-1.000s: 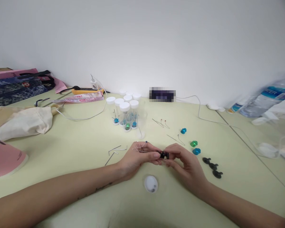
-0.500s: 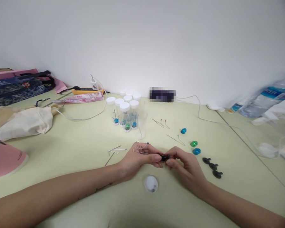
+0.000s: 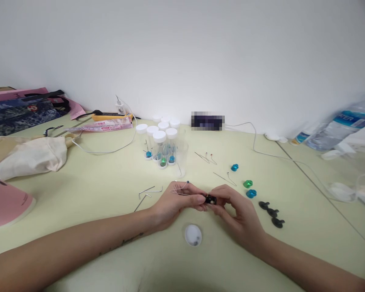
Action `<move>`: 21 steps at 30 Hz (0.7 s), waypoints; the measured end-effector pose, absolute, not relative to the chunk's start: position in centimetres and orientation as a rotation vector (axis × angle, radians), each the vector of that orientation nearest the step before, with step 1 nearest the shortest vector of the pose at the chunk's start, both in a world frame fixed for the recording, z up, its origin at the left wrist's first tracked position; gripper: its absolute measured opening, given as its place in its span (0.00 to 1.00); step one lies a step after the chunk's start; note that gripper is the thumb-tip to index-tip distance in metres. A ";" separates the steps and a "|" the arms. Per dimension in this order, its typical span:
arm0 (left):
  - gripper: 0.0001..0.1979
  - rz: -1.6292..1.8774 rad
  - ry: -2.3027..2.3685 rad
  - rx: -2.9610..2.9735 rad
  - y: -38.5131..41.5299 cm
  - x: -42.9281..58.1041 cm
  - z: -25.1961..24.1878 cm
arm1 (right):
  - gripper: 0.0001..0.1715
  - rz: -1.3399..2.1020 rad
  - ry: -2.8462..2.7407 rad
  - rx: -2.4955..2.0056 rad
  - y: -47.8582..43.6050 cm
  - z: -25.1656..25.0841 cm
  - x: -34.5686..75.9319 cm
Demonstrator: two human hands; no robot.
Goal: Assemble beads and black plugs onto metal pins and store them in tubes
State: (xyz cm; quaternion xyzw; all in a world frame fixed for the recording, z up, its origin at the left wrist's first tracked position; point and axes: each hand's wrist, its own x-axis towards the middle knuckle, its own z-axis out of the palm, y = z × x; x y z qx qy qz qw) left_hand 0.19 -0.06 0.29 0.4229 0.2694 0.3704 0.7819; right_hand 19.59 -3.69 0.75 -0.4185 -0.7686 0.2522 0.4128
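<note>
My left hand (image 3: pixel 174 202) and my right hand (image 3: pixel 237 209) meet over the pale green table (image 3: pixel 88 182), fingertips pinched together on a small black part (image 3: pixel 210 199). A bent wire pin (image 3: pixel 179 187) with a dark bead at its tip sticks out over my left hand's fingers. A white cap (image 3: pixel 193 235) lies on the table just below both hands. Right of my right hand lie three black pieces (image 3: pixel 272 213), and two blue beads and one green bead (image 3: pixel 247 184).
Capped clear vials (image 3: pixel 159 144) holding pins and beads stand behind the hands, beside an open vial (image 3: pixel 181 156). Loose bent wires (image 3: pixel 146 194) lie left, more pins (image 3: pixel 214 166) behind. Cloth bags (image 3: pixel 27 156) sit far left, a cable (image 3: pixel 261 152) and water bottle (image 3: pixel 342 127) right.
The hands stay together at the same spot; the fingers shift slightly around the black part, which dipped lower half a second ago and is back up now.
</note>
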 end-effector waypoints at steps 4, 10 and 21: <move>0.09 0.806 0.577 0.926 0.0 0.2 0.3 | 0.11 0.577 -1.946 -0.968 -3.6 0.5 19.5; 0.07 0.790 0.575 0.941 0.0 0.1 0.4 | 0.05 0.583 -1.957 -1.015 -3.8 0.6 19.6; 0.08 0.798 0.611 0.940 -0.1 0.1 0.5 | 0.03 0.595 -1.983 -1.073 -3.8 0.6 19.5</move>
